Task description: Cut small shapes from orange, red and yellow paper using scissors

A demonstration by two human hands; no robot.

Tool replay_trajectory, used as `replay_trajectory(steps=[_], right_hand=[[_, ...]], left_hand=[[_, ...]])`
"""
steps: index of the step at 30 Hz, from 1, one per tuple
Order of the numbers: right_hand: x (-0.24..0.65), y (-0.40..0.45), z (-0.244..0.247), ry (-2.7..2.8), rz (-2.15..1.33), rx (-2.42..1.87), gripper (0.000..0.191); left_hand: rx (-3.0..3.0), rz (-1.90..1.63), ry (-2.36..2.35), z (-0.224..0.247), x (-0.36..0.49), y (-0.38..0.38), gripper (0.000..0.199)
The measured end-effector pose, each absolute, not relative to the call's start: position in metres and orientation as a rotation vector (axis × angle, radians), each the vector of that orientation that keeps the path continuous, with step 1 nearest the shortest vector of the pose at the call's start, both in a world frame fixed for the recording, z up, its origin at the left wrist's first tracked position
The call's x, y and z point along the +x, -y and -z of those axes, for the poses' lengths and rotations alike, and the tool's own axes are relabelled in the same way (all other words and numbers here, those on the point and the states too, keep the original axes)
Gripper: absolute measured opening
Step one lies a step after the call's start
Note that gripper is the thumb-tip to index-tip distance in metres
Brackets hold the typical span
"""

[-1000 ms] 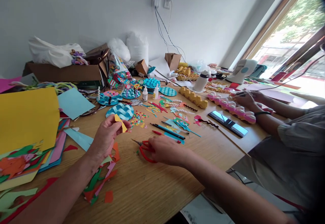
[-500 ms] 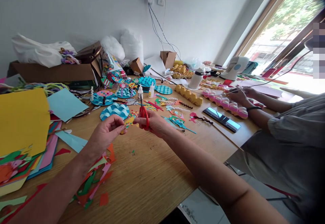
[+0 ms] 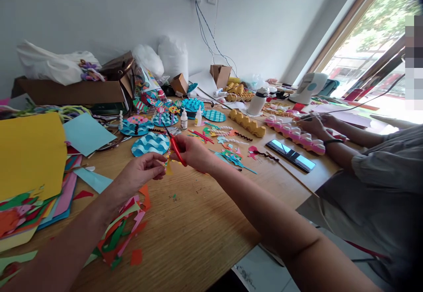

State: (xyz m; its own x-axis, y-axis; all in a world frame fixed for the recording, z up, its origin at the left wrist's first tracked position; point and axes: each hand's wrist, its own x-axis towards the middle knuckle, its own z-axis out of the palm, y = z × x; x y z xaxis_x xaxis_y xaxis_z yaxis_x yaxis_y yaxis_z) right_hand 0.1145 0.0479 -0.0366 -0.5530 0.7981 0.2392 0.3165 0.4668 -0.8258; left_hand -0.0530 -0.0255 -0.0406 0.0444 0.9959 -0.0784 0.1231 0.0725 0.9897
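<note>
My right hand (image 3: 190, 153) is closed on red-handled scissors (image 3: 177, 150), their dark blades pointing up and to the left. Just left of it, my left hand (image 3: 150, 168) has its fingers curled together beside a small yellow paper piece (image 3: 168, 167). Whether that piece is pinched in the left fingers or hangs at the right hand is unclear. Behind both hands lies a round blue plate with wavy strips (image 3: 150, 144). Colored paper scraps (image 3: 124, 234) are heaped below my left hand on the wooden table (image 3: 185, 221).
Yellow sheets (image 3: 31, 155) and light blue paper (image 3: 87, 134) lie left. Two glue bottles (image 3: 183, 120) stand behind. At right are a phone (image 3: 291, 155), a stick (image 3: 294, 177), a pink egg-carton strip (image 3: 294, 135) and another person's hands (image 3: 313, 124).
The scissors have tilted left in my right hand, which has shifted slightly upward. The yellow piece now hangs lower between my hands. The view has shifted a little.
</note>
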Motion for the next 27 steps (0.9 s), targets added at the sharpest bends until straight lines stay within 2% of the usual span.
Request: replay_trajectory(steps=[3,9,14,20,27], right_hand=[[0.115,-0.045,0.032,2.210,-0.919,-0.895,0.017],[0.116,-0.041,0.022,2.300,-0.891,-0.870,0.013],[0.118,-0.036,0.023,2.190,-0.910,-0.848,0.015],[0.138,0.005,0.034,1.993,-0.902,-1.035,0.022],[0.154,0.040,0.041,2.235,-0.760,-1.168,0.025]], left_hand=[[1.258,-1.012,-1.297,0.042,-0.056,0.025,0.031],[1.340,-0.911,-1.253,0.044,-0.053,0.023,0.014],[1.392,-0.900,-1.263,0.038,-0.046,0.022,0.017],[1.254,-1.193,-1.264,0.023,-0.038,0.036,0.018],[1.032,-1.347,-1.186,0.019,-0.035,0.049,0.024]])
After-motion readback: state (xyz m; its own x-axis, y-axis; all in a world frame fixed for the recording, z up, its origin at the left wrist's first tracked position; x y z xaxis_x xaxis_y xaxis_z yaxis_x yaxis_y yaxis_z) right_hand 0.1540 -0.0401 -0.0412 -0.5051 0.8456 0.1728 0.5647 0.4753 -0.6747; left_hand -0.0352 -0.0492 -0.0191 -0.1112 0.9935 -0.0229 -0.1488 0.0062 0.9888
